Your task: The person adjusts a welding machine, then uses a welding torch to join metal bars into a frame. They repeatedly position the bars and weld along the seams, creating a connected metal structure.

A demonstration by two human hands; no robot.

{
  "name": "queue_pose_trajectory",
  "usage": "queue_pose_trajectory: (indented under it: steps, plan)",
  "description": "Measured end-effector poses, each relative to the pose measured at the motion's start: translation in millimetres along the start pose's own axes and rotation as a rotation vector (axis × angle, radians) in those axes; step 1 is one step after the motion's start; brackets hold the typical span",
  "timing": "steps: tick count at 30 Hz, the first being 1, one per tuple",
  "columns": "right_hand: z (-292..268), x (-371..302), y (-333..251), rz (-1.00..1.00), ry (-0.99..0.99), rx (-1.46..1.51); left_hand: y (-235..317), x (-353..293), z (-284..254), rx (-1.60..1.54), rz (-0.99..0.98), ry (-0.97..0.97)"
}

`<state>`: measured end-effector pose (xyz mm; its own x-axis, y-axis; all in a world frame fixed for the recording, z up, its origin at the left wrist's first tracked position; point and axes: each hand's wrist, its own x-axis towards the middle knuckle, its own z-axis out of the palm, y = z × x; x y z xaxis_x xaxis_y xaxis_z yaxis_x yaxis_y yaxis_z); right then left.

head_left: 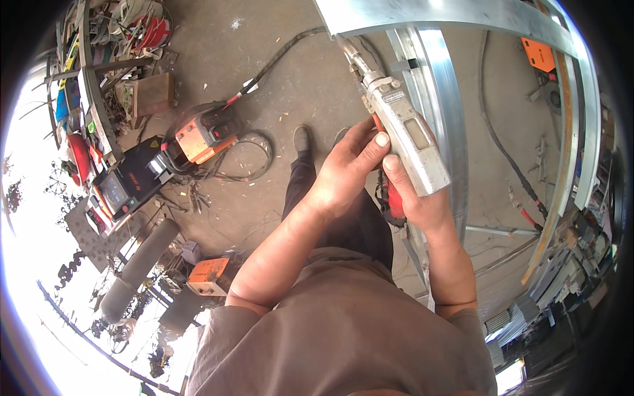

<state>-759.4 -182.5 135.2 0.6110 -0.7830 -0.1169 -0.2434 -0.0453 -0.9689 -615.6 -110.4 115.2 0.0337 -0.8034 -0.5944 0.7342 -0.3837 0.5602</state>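
Your left hand (347, 168) and right hand (421, 206) grip a welding gun (411, 138), upper centre; tilting could scrape the metal beam (422, 14).

Both arms reach forward and are bent at the elbow. Left forearm (284, 247): bare below the sleeve, angled up and rightward, wrist roughly in line with it. Left hand (349, 162): closed in a grip, thumb extended on top, fingers curled beneath and partly hidden. Right forearm (450, 267): bare, steeper, leaning slightly left toward the wrist. Right hand (422, 206): also gripping — thumb raised and pointing up-left, fingers largely concealed. Thumb tips lie close together — left one farther forward.
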Motion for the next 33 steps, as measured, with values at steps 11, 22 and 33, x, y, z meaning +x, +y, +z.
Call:
queue_pose_trajectory:
  steps: [11,22,33]
  plan:
    - [5.0,-0.2,-1.5,-0.003,0.011,-0.046,-3.7,1.1,-5.8,-0.013,0.008,-0.016]
    - [6.2,-2.1,-2.8,0.010,0.014,-0.057,-2.6,-0.1,-6.3,-0.017,-0.002,-0.025]
    - [6.3,-2.4,-7.1,0.014,0.017,-0.105,0.1,-1.3,-5.9,-0.002,-0.003,-0.050]
